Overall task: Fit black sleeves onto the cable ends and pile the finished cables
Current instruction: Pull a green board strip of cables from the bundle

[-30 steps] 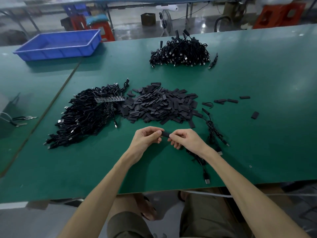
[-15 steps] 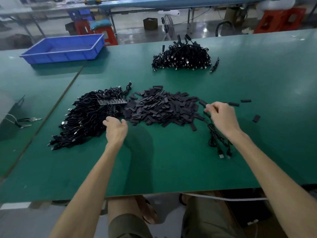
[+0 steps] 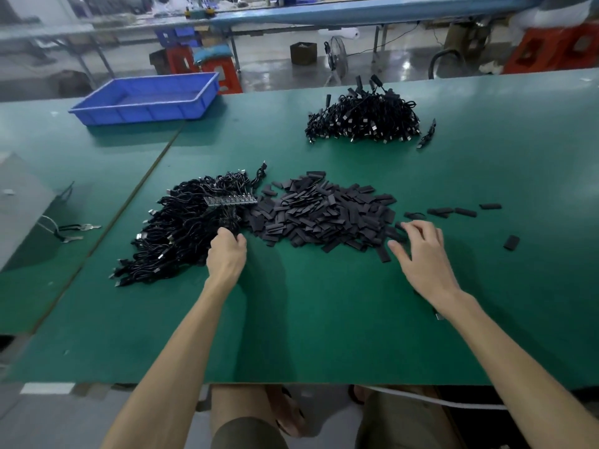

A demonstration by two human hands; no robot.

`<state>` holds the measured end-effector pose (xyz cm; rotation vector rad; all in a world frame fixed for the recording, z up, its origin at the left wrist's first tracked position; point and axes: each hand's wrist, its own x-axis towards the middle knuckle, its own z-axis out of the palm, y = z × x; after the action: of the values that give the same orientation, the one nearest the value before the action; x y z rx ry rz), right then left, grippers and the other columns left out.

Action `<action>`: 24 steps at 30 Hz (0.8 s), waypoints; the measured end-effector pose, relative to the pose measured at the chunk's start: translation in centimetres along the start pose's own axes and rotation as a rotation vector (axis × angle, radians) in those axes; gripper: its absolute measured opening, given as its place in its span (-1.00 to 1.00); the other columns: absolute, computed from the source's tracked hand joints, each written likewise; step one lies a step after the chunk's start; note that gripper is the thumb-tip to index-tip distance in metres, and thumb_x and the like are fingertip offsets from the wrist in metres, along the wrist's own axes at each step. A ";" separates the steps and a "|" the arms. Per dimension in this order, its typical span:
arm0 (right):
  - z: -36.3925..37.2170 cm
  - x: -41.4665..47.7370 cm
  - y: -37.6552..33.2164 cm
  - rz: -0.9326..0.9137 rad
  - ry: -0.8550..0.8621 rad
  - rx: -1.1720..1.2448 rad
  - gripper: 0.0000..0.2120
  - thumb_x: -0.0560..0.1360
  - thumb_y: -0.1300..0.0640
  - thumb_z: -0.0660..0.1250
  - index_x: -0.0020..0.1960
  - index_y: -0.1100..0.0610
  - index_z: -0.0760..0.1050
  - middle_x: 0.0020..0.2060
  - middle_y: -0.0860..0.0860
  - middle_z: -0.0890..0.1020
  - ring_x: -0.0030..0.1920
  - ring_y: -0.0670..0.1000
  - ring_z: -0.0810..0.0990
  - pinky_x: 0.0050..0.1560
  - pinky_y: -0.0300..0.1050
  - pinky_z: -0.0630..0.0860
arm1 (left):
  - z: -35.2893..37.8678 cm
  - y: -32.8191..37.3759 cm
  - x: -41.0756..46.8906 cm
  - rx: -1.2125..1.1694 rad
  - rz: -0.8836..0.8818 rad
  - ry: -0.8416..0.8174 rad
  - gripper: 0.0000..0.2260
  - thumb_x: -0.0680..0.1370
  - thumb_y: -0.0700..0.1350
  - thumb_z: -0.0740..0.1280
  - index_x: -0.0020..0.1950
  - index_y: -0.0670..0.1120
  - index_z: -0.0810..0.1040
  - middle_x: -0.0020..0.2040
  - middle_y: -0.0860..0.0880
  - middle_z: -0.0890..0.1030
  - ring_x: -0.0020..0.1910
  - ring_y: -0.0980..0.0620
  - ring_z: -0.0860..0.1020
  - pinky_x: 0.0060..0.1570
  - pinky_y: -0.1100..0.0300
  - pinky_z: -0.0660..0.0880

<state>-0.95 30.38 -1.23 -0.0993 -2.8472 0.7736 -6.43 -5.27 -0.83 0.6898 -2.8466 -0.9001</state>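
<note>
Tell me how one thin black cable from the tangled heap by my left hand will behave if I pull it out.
Probably floppy: the thin black cables lie in loose loops. Likely to snag and drag neighbours, since the heap is tangled. Probably light, being so thin.

The table under the left fingers and right fingers is dark green; the sleeves between them are matt black; the cables at the left fingers are black with silvery plug ends. Far beyond the fingers, the cable pile is black too; the tray is bright blue.
</note>
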 end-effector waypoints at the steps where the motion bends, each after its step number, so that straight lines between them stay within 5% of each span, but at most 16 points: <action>1: 0.5 -0.6 -0.7 -0.040 -0.011 0.001 -0.46 0.68 -0.05 0.26 0.54 0.26 0.36 0.42 0.13 0.39 0.47 0.09 0.24 0.48 0.07 0.29 | -0.2 0.0 0.0 0.003 0.008 0.016 -0.71 0.70 0.00 0.20 0.15 -0.24 0.42 0.06 -0.22 0.62 -0.02 -0.25 0.59 0.02 -0.13 0.54; 6: 4.9 -4.6 -3.7 -0.230 -0.218 -0.029 -0.39 0.68 -0.16 0.16 0.60 0.17 0.28 0.52 0.03 0.30 0.57 -0.04 0.15 0.56 -0.09 0.13 | -1.9 1.0 1.6 0.025 0.150 0.236 -0.78 0.70 -0.08 0.20 0.15 -0.25 0.40 0.16 -0.25 0.49 -0.10 -0.23 0.50 -0.14 -0.06 0.40; 9: 6.4 -5.5 -3.8 -0.261 -0.239 -0.098 -0.34 0.67 -0.24 0.00 0.64 0.14 0.22 0.56 -0.01 0.27 0.60 -0.02 0.11 0.61 -0.08 0.06 | -3.1 2.2 4.5 0.136 0.333 0.275 -0.87 0.65 -0.27 0.22 0.15 -0.28 0.47 0.18 -0.26 0.47 0.04 -0.19 0.45 0.00 -0.04 0.44; 16: 6.3 -5.3 -4.0 -0.253 -0.237 -0.167 -0.28 0.65 -0.30 -0.16 0.65 0.10 0.18 0.56 -0.08 0.25 0.60 -0.06 0.12 0.63 -0.08 0.11 | -2.8 5.0 9.8 0.630 0.446 0.037 -0.74 0.65 -0.05 0.31 0.19 -0.23 0.52 0.29 -0.27 0.47 0.33 -0.27 0.41 0.35 -0.16 0.34; 19: 6.3 -5.2 -4.1 -0.259 -0.245 -0.214 -0.32 0.68 -0.26 -0.15 0.64 0.11 0.18 0.55 -0.05 0.25 0.59 -0.02 0.15 0.64 -0.05 0.11 | -2.6 5.1 11.2 0.747 0.453 0.036 -0.80 0.56 -0.15 0.44 0.13 -0.21 0.56 0.29 -0.24 0.44 0.33 -0.24 0.39 0.33 -0.18 0.37; 24: 6.4 -5.2 -4.2 -0.263 -0.253 -0.240 -0.35 0.69 -0.23 -0.12 0.63 0.12 0.20 0.54 -0.02 0.27 0.58 0.03 0.18 0.63 0.00 0.12 | -3.0 5.9 11.8 0.744 0.517 -0.002 -0.95 0.58 -0.34 0.29 -0.05 -0.22 0.51 0.10 -0.25 0.50 0.09 -0.25 0.50 0.11 -0.18 0.49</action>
<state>2.80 23.01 -5.39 0.3572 -3.0899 0.4149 -18.77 -7.76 4.26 -0.0496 -3.0791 0.2443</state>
